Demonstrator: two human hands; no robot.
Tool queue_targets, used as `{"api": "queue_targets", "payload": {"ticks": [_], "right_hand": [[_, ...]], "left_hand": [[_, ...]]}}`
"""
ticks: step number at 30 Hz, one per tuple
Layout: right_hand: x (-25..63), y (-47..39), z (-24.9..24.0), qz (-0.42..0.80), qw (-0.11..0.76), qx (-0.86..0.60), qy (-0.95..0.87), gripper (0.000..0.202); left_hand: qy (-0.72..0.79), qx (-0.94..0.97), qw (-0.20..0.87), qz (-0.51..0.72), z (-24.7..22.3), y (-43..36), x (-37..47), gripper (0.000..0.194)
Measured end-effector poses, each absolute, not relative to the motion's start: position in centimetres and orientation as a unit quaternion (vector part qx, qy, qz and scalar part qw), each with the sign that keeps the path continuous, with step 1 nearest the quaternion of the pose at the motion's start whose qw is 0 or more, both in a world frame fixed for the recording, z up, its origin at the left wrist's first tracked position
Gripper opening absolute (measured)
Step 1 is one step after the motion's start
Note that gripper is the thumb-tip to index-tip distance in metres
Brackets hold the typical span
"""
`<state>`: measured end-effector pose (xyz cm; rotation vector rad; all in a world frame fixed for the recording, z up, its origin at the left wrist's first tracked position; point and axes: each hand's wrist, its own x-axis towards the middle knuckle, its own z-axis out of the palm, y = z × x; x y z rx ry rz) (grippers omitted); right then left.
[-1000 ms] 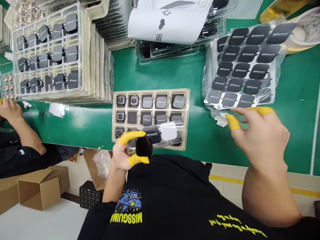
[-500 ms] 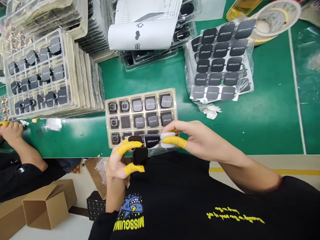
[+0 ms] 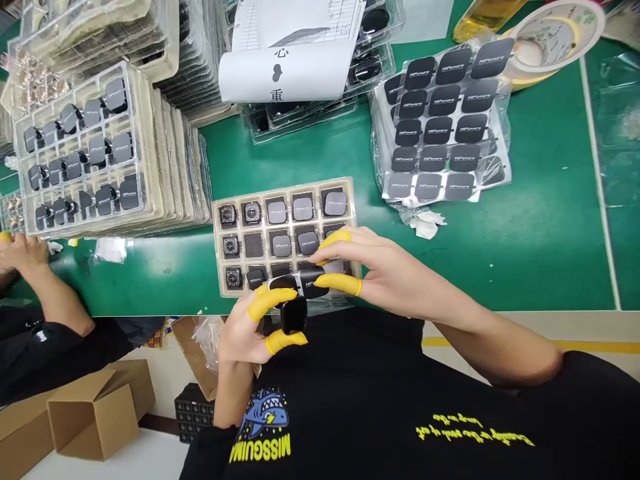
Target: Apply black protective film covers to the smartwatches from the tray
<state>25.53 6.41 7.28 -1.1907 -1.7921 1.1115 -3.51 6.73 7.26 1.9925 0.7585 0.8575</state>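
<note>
Yellow finger covers are on both hands. My left hand (image 3: 250,327) pinches a black watch face (image 3: 294,316) between thumb and finger, over the table's front edge. Just above it is a clear film strip with black HiFuture labels (image 3: 313,281). My right hand (image 3: 370,267) has its thumb and finger closed on the right part of this strip. Behind the hands lies a beige tray (image 3: 217,250) of square watch parts; some carry a HiFuture label, and others at the left show round sensors. The tray's lower right is partly hidden by my right hand.
Stacked trays (image 3: 170,160) stand at the left. Label sheets (image 3: 437,130) lie at the right beside crumpled paper (image 3: 427,224) and a tape roll (image 3: 555,37). White paper (image 3: 285,73) covers trays at the back. Another person's hand (image 3: 27,257) is at the far left.
Both hands have come closer together: my left hand moved slightly right with the watch face, and my right hand shifted left along the strip, over a black label.
</note>
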Motion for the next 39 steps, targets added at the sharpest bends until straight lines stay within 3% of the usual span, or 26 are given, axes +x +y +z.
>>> {"api": "queue_targets", "payload": {"ticks": [7, 15, 20, 29, 39], "right_hand": [[24.8, 5.9, 6.6, 0.415, 0.345, -0.450, -0.712, 0.010], [24.5, 5.4, 6.6, 0.401, 0.342, -0.433, -0.731, 0.017], [24.0, 4.8, 6.0, 0.505, 0.308, -0.448, -0.670, 0.031], [24.0, 4.9, 5.8, 0.538, 0.334, -0.416, -0.652, 0.011], [24.2, 5.2, 6.0, 0.523, 0.362, -0.396, -0.662, 0.008]], "left_hand": [[0.306, 0.772, 0.438, 0.345, 7.0, 6.0, -3.3, 0.066], [0.306, 0.759, 0.434, 0.376, 6.1, 5.4, -3.8, 0.066], [0.307, 0.778, 0.414, 0.359, 6.7, 5.6, -3.5, 0.064], [0.304, 0.768, 0.428, 0.367, 6.8, 5.5, -3.7, 0.064], [0.284, 0.780, 0.417, 0.371, 6.9, 5.7, -3.6, 0.069]]}}
